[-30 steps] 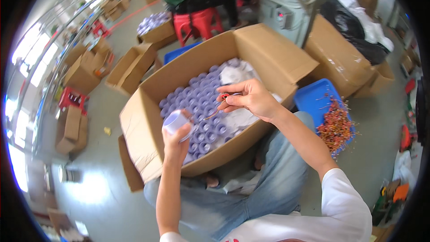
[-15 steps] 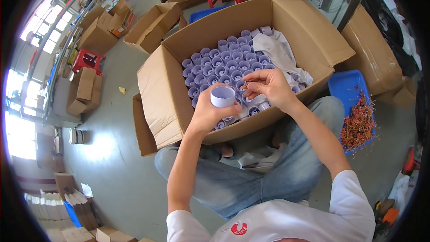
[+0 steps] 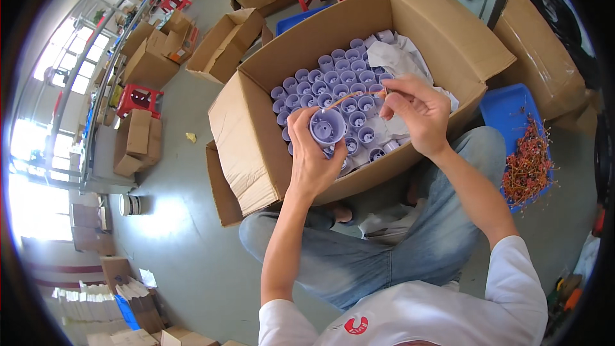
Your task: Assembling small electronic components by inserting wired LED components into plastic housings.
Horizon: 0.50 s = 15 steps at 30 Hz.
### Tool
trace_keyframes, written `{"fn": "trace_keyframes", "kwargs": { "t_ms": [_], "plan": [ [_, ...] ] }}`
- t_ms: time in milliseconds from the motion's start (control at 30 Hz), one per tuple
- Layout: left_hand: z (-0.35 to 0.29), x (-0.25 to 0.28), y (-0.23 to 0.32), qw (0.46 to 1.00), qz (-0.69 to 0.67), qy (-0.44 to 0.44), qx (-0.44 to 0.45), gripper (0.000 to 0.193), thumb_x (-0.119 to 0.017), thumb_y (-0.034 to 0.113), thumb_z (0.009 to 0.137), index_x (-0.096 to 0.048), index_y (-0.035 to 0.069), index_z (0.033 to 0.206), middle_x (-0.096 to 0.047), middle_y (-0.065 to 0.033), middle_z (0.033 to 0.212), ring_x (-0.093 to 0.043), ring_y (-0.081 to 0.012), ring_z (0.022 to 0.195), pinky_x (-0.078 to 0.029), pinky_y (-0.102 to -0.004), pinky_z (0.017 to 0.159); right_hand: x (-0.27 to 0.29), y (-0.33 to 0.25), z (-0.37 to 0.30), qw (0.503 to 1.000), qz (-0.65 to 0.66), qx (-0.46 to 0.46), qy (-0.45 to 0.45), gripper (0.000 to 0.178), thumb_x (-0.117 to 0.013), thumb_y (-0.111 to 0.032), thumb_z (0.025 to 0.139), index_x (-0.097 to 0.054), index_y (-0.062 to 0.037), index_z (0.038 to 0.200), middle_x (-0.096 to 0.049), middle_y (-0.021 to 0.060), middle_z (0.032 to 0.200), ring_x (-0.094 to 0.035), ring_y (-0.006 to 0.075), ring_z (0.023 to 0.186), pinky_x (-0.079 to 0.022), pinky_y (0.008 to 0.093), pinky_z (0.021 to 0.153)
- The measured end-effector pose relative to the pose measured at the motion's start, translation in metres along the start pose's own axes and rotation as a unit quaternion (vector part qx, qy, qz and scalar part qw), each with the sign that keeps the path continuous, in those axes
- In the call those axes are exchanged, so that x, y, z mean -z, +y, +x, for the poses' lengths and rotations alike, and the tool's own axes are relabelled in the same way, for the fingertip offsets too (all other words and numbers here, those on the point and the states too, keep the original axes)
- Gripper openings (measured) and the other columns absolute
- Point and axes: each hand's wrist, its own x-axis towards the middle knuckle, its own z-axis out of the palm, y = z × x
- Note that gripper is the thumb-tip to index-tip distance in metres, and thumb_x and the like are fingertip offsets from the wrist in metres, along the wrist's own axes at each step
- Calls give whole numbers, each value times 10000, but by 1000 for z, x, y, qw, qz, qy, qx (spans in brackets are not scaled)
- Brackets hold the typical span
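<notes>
My left hand [image 3: 312, 157] holds a small pale purple cup [image 3: 327, 127] with its open mouth facing up toward me. My right hand [image 3: 415, 110] pinches a thin orange stem [image 3: 351, 97] whose tip points toward the cup's mouth. Both hands hover over a big open cardboard box [image 3: 250, 134] resting against my knees, packed with several rows of the same purple cups [image 3: 336, 84]. Crumpled white wrapping [image 3: 398, 59] lies in the box's far right part.
A blue tray [image 3: 506, 112] with a heap of red and orange stems [image 3: 528, 163] sits on the floor at my right. More cardboard boxes [image 3: 224, 43] stand behind, with red stools [image 3: 138, 98] and a sealed box [image 3: 544, 57] at far right. The floor is grey concrete.
The cup in my left hand has tilted mouth-up and come closer. My right hand has shifted right, with the orange stem now stretched out toward the cup.
</notes>
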Motion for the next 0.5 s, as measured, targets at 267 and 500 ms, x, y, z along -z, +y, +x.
{"fn": "trace_keyframes", "kwargs": {
  "t_ms": [267, 500],
  "plan": [
    [1, -7, 2, 997, 62, 36, -17, 642, -799, 36, 704, -507, 25, 1275, -479, -173, 1186, -512, -336, 1115, -438, -406, 958, -5, 0, -10, 981, -154, 106, -52, 203, -732, 20, 812, -720, 10, 1015, -701, 109, 897, -661, 167, 729, -533, 274, 650],
    [0, -8, -2, 999, 40, 29, -16, 724, -798, -14, 608, -518, 67, 1271, -460, -179, 1199, -453, -361, 1138, -381, -449, 987, -5, 0, -9, 962, -214, 145, -87, 219, -728, 27, 809, -710, 27, 1027, -691, 121, 899, -654, 174, 747, -529, 278, 655]
  ]
}}
